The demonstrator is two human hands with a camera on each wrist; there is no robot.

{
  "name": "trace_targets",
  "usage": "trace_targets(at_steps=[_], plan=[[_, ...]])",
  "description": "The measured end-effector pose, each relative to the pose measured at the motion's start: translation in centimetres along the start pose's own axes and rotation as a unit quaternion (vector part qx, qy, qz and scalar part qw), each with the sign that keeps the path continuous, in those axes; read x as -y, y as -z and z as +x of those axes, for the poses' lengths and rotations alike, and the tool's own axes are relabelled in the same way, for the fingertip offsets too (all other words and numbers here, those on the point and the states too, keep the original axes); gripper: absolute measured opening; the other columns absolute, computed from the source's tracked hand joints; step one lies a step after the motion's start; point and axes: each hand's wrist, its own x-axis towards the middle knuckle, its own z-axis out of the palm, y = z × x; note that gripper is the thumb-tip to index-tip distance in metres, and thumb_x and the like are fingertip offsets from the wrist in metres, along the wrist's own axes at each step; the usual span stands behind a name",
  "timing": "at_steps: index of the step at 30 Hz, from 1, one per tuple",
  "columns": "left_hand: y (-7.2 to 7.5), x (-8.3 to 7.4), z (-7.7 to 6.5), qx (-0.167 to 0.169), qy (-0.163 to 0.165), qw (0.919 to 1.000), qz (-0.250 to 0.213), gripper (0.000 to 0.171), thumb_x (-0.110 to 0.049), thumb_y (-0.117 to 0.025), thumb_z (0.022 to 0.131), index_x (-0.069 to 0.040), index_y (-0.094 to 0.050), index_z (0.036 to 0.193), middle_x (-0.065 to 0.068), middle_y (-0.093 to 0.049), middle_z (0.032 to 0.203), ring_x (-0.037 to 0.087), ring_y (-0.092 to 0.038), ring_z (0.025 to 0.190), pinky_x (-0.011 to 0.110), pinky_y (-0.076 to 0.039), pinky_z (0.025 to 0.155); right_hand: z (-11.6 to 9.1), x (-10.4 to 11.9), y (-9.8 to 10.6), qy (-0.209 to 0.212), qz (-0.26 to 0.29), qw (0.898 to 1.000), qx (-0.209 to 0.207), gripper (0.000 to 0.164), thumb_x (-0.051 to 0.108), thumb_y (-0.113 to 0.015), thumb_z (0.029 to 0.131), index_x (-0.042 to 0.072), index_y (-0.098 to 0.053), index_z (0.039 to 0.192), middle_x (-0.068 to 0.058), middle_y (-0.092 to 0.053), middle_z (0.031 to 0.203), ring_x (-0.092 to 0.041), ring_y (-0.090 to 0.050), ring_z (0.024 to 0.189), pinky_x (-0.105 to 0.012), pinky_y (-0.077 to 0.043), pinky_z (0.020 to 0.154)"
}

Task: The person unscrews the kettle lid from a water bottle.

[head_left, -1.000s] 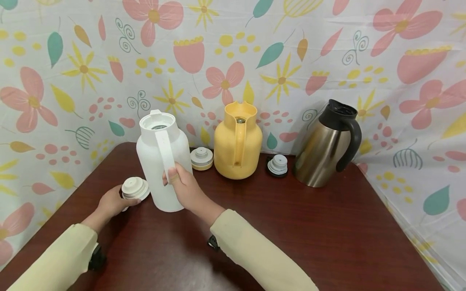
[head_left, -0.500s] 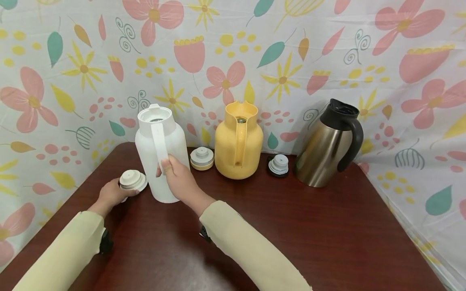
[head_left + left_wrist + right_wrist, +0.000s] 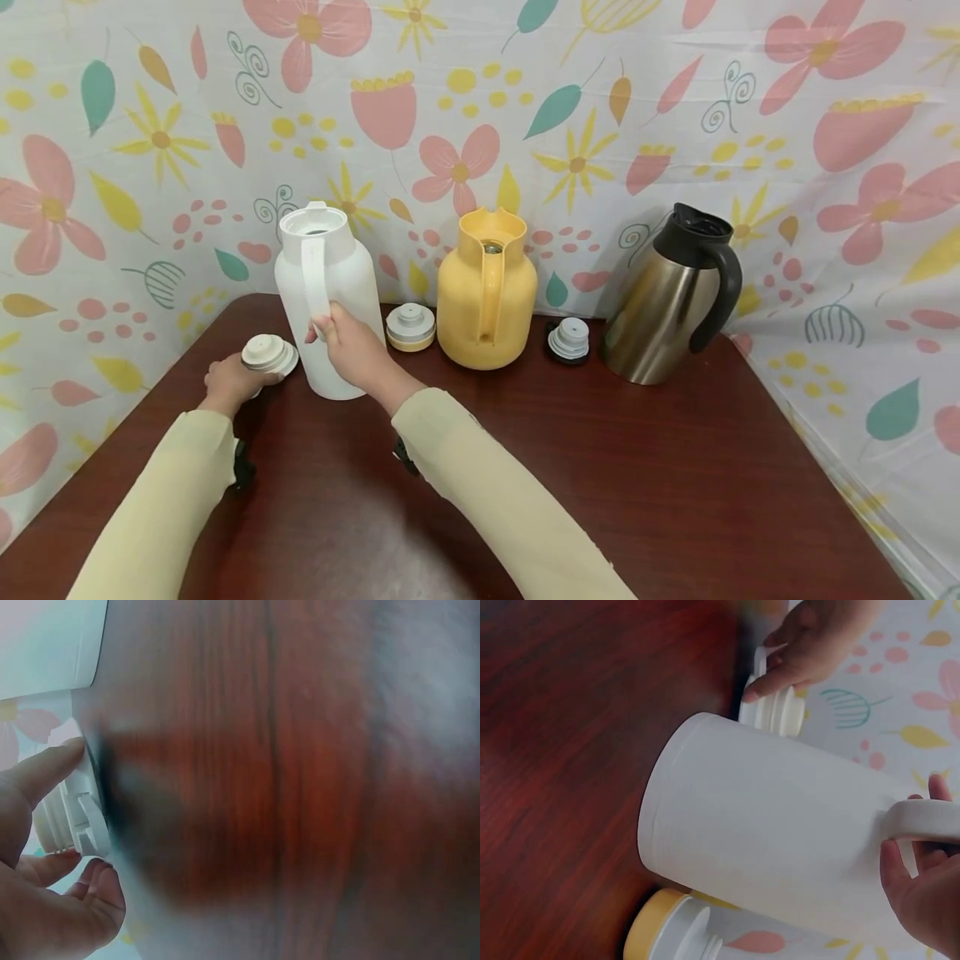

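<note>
In the head view a white vacuum jug (image 3: pixel 341 275) stands upright with its mouth uncovered at the left of the table. My right hand (image 3: pixel 354 348) grips the lower part of its handle, fingers curled round it, as the right wrist view shows with the handle (image 3: pixel 922 820). Left of the jug, my left hand (image 3: pixel 232 382) holds a white jug lid (image 3: pixel 268 354), stepped side up. Thumb and fingers pinch the lid's rim (image 3: pixel 84 787) in the left wrist view, low over the tabletop.
A yellow jug (image 3: pixel 487 308) stands uncovered behind, with a grey-and-yellow lid (image 3: pixel 410 327) on its left. Further right are a black-and-grey lid (image 3: pixel 570 340) and a steel jug (image 3: pixel 656 308) with a black handle. The brown table (image 3: pixel 525 483) meets a flowered cloth behind.
The right hand has moved the white jug back and slightly left. My left hand, with the lid, has also moved away from me toward the back of the table.
</note>
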Motion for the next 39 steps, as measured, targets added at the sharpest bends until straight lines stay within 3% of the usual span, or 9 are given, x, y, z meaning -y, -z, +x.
trace_targets(at_steps=[6, 11, 15, 20, 24, 29, 35, 39], plan=[[-1.0, 1.5, 2.1, -0.044, 0.053, 0.9965, -0.048, 0.082, -0.040, -0.074, 0.087, 0.017, -0.046, 0.138, 0.041, -0.050, 0.133, 0.056, -0.045, 0.126, 0.061, -0.039, 0.109, 1.2, 0.0, 0.0, -0.001, -0.018, 1.000, 0.000, 0.034, 0.030, -0.032, 0.112, 0.011, -0.060, 0.114, -0.010, -0.070, 0.122, -0.020, -0.062, 0.103, -0.021, -0.046, 0.089], [-0.9, 0.7, 1.7, -0.051, 0.076, 0.9926, -0.080, 0.069, -0.029, -0.067, 0.093, 0.015, -0.046, 0.141, 0.040, -0.049, 0.140, 0.055, -0.047, 0.130, 0.060, -0.041, 0.112, 2.2, 0.0, -0.2, -0.018, -0.015, 1.000, -0.004, 0.035, 0.031, -0.031, 0.113, 0.013, -0.060, 0.117, -0.009, -0.068, 0.123, -0.018, -0.060, 0.108, -0.023, -0.046, 0.091], [-0.8, -0.1, 1.1, -0.060, 0.090, 0.9897, -0.094, 0.063, -0.024, -0.063, 0.095, 0.015, -0.045, 0.141, 0.040, -0.047, 0.143, 0.054, -0.045, 0.133, 0.060, -0.040, 0.114, 2.9, -0.1, -0.7, -0.037, -0.003, 0.999, -0.020, 0.035, 0.032, -0.032, 0.112, 0.013, -0.061, 0.118, -0.011, -0.068, 0.118, -0.018, -0.057, 0.096, -0.023, -0.044, 0.082], [-1.0, -0.3, 1.5, -0.064, 0.091, 0.9880, -0.107, 0.063, -0.025, -0.063, 0.096, 0.014, -0.045, 0.142, 0.038, -0.047, 0.145, 0.053, -0.046, 0.134, 0.059, -0.040, 0.114, 3.5, -0.2, -1.0, -0.049, 0.001, 0.998, -0.037, 0.036, 0.033, -0.033, 0.111, 0.014, -0.062, 0.120, -0.012, -0.067, 0.102, -0.017, -0.052, 0.081, -0.022, -0.040, 0.072], [-1.2, -0.6, 2.1, -0.065, 0.085, 0.9884, -0.108, 0.063, -0.025, -0.063, 0.097, 0.014, -0.045, 0.142, 0.038, -0.047, 0.145, 0.053, -0.045, 0.135, 0.059, -0.039, 0.115, 3.7, -0.4, -0.7, -0.052, 0.015, 0.998, -0.045, 0.035, 0.033, -0.035, 0.111, 0.013, -0.062, 0.120, -0.007, -0.052, 0.080, -0.017, -0.045, 0.070, -0.022, -0.037, 0.066], [-1.3, -0.9, 2.8, -0.061, 0.092, 0.9884, -0.105, 0.062, -0.025, -0.060, 0.098, 0.012, -0.045, 0.145, 0.037, -0.047, 0.147, 0.052, -0.043, 0.138, 0.058, -0.038, 0.117, 4.0, -0.6, -0.7, -0.054, 0.033, 0.997, -0.047, 0.035, 0.032, -0.035, 0.111, 0.011, -0.060, 0.121, -0.001, -0.040, 0.073, -0.016, -0.040, 0.065, -0.021, -0.035, 0.062], [-1.5, -1.1, 3.5, -0.051, 0.085, 0.9900, -0.100, 0.063, -0.025, -0.057, 0.099, 0.011, -0.041, 0.148, 0.037, -0.044, 0.149, 0.053, -0.040, 0.140, 0.060, -0.037, 0.117, 4.4, -0.5, -0.8, -0.056, 0.032, 0.996, -0.067, 0.032, 0.030, -0.037, 0.110, 0.011, -0.061, 0.121, -0.005, -0.051, 0.081, -0.016, -0.044, 0.070, -0.022, -0.036, 0.066], [-1.6, -1.1, 3.8, -0.046, 0.083, 0.9904, -0.100, 0.063, -0.025, -0.056, 0.100, 0.011, -0.040, 0.149, 0.037, -0.043, 0.150, 0.053, -0.039, 0.141, 0.059, -0.036, 0.118, 4.7, -0.4, -0.9, -0.065, 0.033, 0.994, -0.078, 0.031, 0.028, -0.040, 0.110, 0.012, -0.063, 0.121, -0.011, -0.066, 0.101, -0.016, -0.048, 0.076, -0.022, -0.038, 0.068]])
